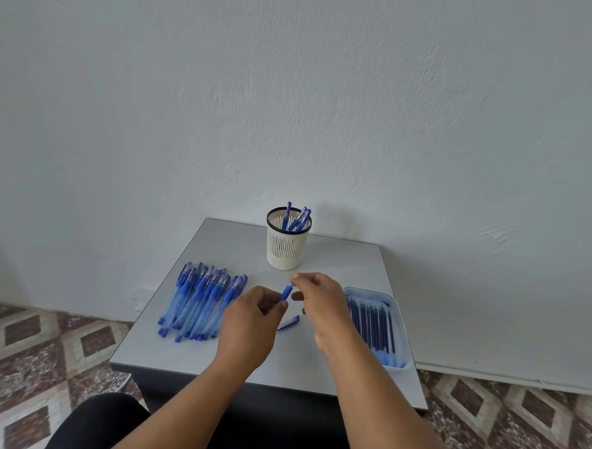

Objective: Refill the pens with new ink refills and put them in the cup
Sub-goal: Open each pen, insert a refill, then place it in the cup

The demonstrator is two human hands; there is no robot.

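Your left hand [249, 319]: grip pinches the lower end of one blue pen [286, 291].
Your right hand [318, 298]: grip pinches that pen's upper tip.
Cap [288, 322]: one, on the bench [315, 367] below the pen.
Cup [288, 244]: about four pens inside.
Pile of pens [200, 298]: left on the bench, too overlapped to count.
Tray [400, 330]: right, holding refills [371, 322], roughly ten.

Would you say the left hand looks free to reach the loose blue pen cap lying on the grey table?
Probably not yet: the left hand grips the blue pen together with the right hand. The loose blue pen cap lies uncovered just beside it, nothing between.
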